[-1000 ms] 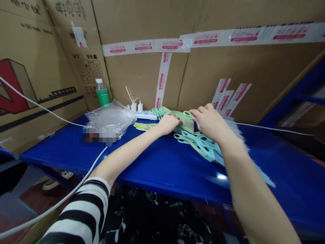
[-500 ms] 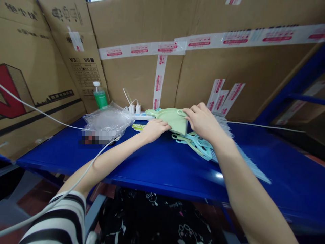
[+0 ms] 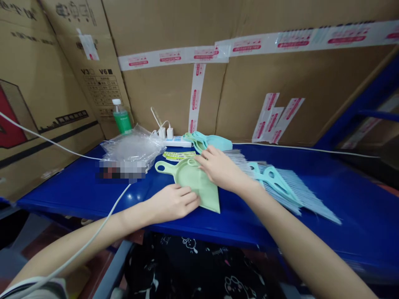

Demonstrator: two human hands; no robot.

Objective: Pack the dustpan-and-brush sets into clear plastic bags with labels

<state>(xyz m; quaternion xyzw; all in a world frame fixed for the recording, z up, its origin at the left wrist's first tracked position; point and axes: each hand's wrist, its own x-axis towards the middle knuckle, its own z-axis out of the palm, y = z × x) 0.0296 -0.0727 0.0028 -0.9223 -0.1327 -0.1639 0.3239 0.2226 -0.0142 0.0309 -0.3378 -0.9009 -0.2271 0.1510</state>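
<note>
A light green dustpan lies flat near the front of the blue table, its looped handle toward the left. My left hand is closed on the dustpan's near edge. Over its far side, my right hand has its fingers wrapped round a light green hand brush, whose looped handle end shows above the pan. Pale bristles appear just beyond that hand. To the right lie blue hand brushes with long bristles, overlapping. Behind are a blue dustpan and green handles, stacked together.
Yellow-green labels lie behind the dustpan. A power strip with white chargers stands at the back, beside clear plastic bags and a green bottle. Cardboard walls the back. A white cable crosses my left arm.
The green dustpan has come toward me and down onto the table, with both hands. The blue dustpan behind is now uncovered, and the blue brushes at the right show more plainly.
</note>
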